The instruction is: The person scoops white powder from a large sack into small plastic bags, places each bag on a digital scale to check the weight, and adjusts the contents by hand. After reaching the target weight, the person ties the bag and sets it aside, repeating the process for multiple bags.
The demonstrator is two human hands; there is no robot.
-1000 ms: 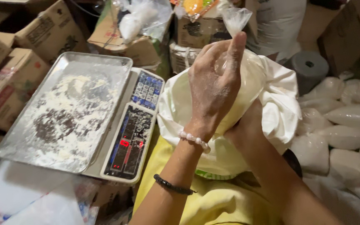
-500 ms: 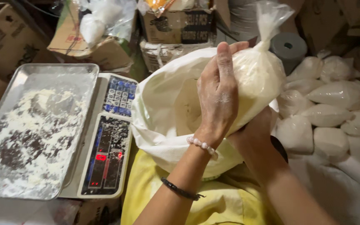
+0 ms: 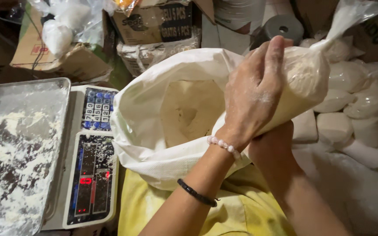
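Observation:
A clear plastic bag of flour with a twisted top is held up above the open white sack. My left hand, dusted with flour and wearing a bead bracelet and a black band, wraps over the bag's near side. My right hand comes up under the bag. Only its wrist shows; its fingers are hidden behind my left hand and the bag. The sack's mouth is folded back and flour shows inside it.
A digital scale with a flour-strewn metal tray stands at the left. Several filled, tied flour bags lie piled at the right. Cardboard boxes and a grey roll stand behind. A yellow cloth covers my lap.
Both hands and the bag have shifted to the right of the sack's mouth. The bag now leans right, and the view has come closer.

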